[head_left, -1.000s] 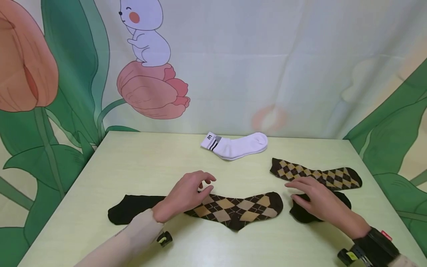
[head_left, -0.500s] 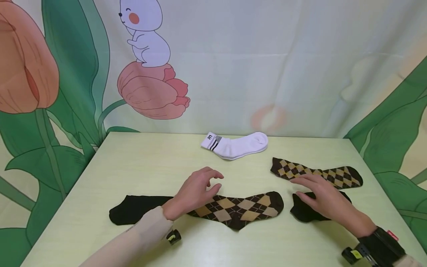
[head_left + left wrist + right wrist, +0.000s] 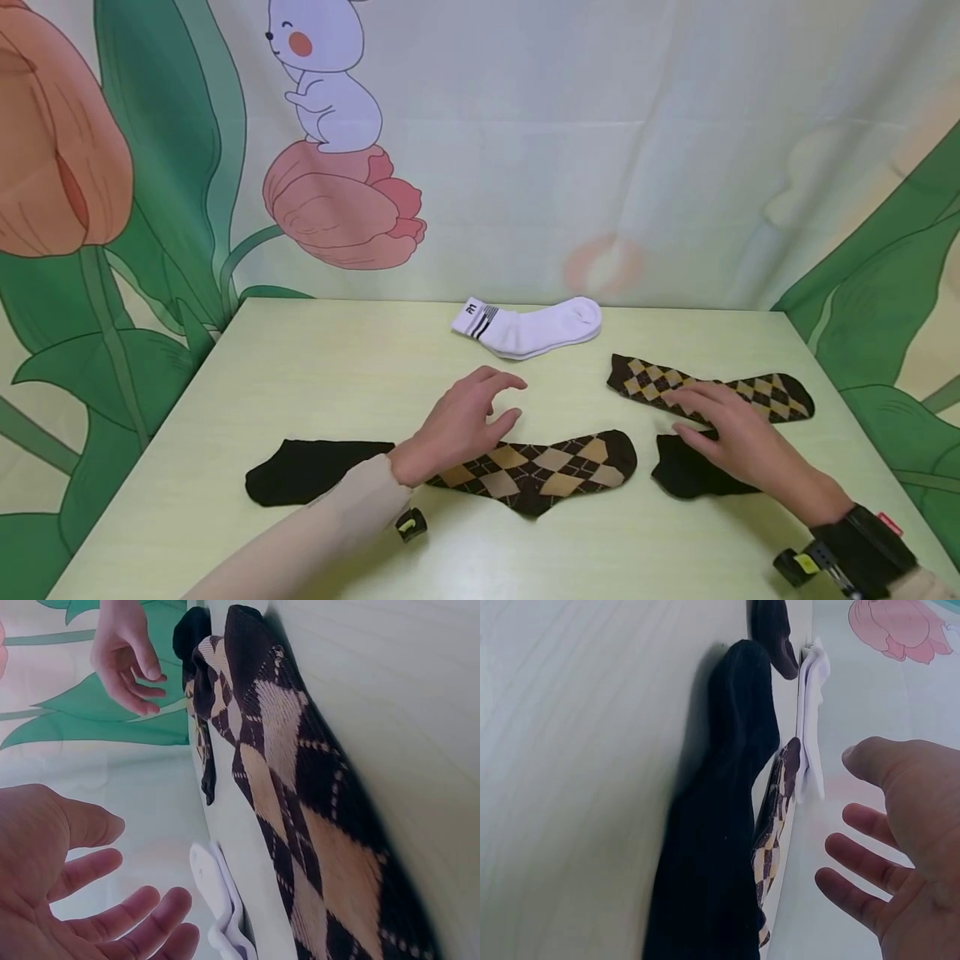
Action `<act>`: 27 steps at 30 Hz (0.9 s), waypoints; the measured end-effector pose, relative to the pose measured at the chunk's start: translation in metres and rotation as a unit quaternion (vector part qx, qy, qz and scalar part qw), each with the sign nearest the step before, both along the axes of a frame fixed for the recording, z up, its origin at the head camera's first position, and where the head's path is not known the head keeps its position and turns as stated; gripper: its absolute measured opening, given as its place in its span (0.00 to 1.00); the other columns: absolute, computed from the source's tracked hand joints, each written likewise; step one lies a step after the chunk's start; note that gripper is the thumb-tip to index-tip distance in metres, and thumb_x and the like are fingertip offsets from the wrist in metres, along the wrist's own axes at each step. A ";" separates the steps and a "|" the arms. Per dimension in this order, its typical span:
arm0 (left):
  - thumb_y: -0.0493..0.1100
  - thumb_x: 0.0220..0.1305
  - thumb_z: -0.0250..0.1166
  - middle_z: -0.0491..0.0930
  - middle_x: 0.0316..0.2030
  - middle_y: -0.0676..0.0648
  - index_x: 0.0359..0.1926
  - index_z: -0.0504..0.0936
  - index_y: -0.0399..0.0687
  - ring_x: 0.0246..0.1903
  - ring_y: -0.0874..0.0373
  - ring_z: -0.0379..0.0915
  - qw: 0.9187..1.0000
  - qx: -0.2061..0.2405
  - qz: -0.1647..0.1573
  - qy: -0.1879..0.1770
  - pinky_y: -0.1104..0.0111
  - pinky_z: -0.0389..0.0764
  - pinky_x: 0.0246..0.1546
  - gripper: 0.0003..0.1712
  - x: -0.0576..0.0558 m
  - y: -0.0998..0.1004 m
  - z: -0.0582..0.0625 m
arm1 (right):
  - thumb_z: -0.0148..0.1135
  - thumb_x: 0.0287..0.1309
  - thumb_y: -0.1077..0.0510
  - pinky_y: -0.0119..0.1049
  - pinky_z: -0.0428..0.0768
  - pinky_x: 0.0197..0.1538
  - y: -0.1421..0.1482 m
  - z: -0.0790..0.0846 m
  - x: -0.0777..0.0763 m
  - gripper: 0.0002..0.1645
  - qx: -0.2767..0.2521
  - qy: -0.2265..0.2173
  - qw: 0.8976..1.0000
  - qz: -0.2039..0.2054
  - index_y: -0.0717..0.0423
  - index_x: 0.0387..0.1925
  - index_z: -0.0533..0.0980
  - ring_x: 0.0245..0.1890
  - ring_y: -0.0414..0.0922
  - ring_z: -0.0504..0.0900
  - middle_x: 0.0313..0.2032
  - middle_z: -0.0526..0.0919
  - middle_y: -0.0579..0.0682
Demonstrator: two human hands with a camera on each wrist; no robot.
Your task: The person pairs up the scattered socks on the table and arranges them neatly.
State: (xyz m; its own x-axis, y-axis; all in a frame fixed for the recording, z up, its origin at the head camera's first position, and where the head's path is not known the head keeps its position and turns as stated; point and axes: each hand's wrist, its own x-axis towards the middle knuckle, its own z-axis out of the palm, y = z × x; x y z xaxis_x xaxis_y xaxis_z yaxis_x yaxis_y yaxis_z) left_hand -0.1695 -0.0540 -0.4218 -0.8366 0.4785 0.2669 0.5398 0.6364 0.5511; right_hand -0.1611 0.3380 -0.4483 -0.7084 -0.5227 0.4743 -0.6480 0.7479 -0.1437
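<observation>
Apparently soft, light and best pinched at its toe (image 3: 621, 460), I judge, the nearer argyle sock (image 3: 538, 472) lies on the surface (image 3: 570, 562), my left hand (image 3: 463, 419) and right hand (image 3: 738, 433) hovering nearby, fingers (image 3: 124, 913) loosely spread.

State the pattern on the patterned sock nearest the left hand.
The argyle sock has tan, beige and dark diamonds, clearest in the left wrist view.

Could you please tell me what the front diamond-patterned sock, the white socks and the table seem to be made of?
Front diamond-patterned sock: matte knit, perhaps a cotton blend; fine ribs and stitch lines show up close.
White socks: soft matte knit, probably cotton-like, judging by their rounded, dull edges.
Table: pale, slightly glossy; faint streaks suggest wood grain, though it could be laminate.
</observation>
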 end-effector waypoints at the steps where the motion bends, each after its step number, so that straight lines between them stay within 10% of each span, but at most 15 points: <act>1: 0.45 0.71 0.66 0.79 0.55 0.47 0.62 0.81 0.51 0.30 0.59 0.72 1.000 0.001 -0.001 0.000 0.67 0.75 0.33 0.20 0.000 0.002 0.000 | 0.79 0.49 0.65 0.56 0.82 0.45 0.000 0.000 0.000 0.30 0.000 -0.001 1.000 -0.001 0.57 0.56 0.81 0.50 0.57 0.81 0.50 0.82 0.57; 27: 0.49 0.73 0.63 0.76 0.58 0.44 0.67 0.76 0.52 0.48 0.54 0.76 0.999 -0.040 -0.019 -0.004 0.59 0.80 0.44 0.24 -0.018 0.045 0.006 | 0.79 0.47 0.67 0.57 0.79 0.47 0.034 -0.003 -0.011 0.33 -0.005 0.002 1.000 -0.026 0.58 0.58 0.80 0.50 0.58 0.80 0.52 0.80 0.58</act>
State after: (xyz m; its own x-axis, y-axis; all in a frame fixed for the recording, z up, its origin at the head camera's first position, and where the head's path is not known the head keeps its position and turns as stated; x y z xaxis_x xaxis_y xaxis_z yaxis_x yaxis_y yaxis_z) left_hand -0.1878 -0.0092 -0.4155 -0.8192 0.5293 0.2206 0.5604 0.6572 0.5040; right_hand -0.1724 0.3720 -0.4510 -0.7327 -0.4808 0.4816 -0.6092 0.7788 -0.1494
